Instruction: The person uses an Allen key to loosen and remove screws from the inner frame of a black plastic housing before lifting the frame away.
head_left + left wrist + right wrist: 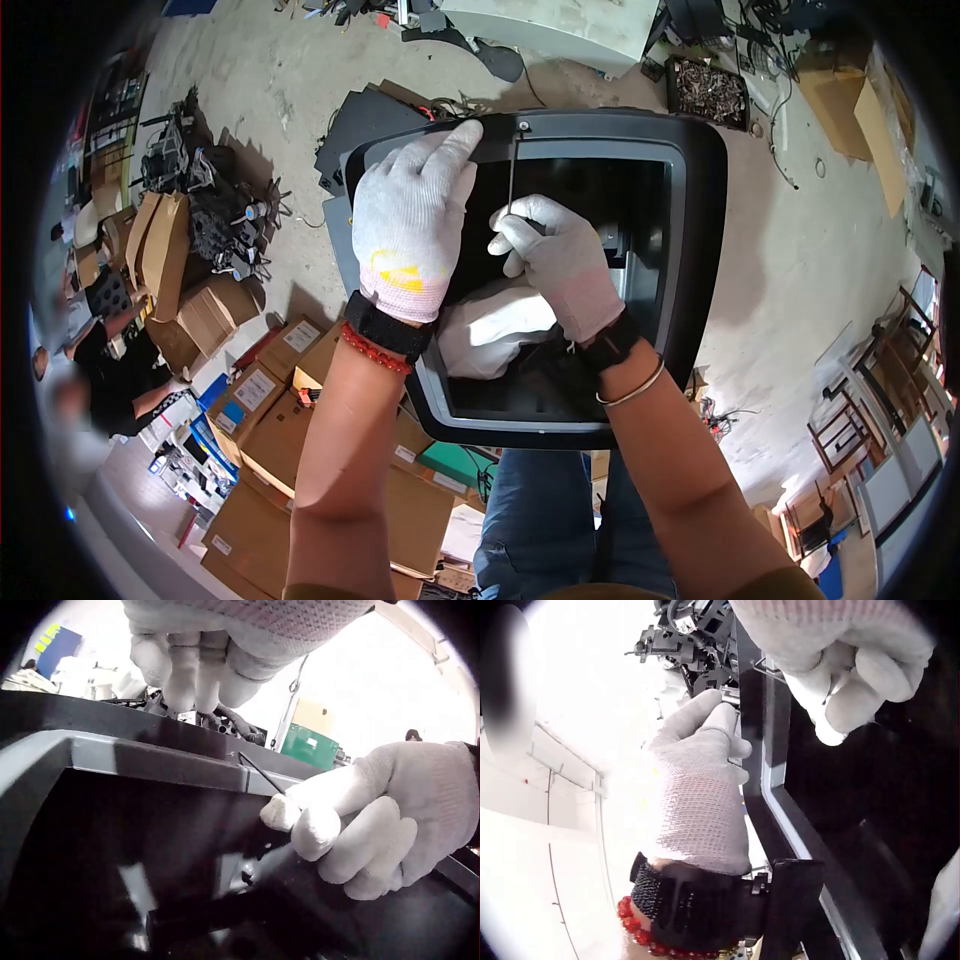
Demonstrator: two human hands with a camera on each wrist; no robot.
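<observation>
A large black open-fronted casing (704, 260) with a grey inner edge is in front of me in the head view. My right hand (562, 262), in a white knit glove, pinches a thin L-shaped hex key (513, 172) between thumb and fingers. The key's bent tip reaches a screw (523, 126) in the far rim. My gloved left hand (408, 225) lies over the far-left rim, fingers extended together. In the left wrist view its fingertips (180, 694) hang along the outer side of that rim. Inside the casing, a crumpled white item (490, 335) sits below my right hand.
Cardboard boxes (270, 415) stack up at the lower left. Beyond the casing is a white cabinet (550, 30), with a black crate (708, 92) of small parts beside it. Dark equipment (222, 200) lies on the floor at left. Another person (110, 370) is at far left.
</observation>
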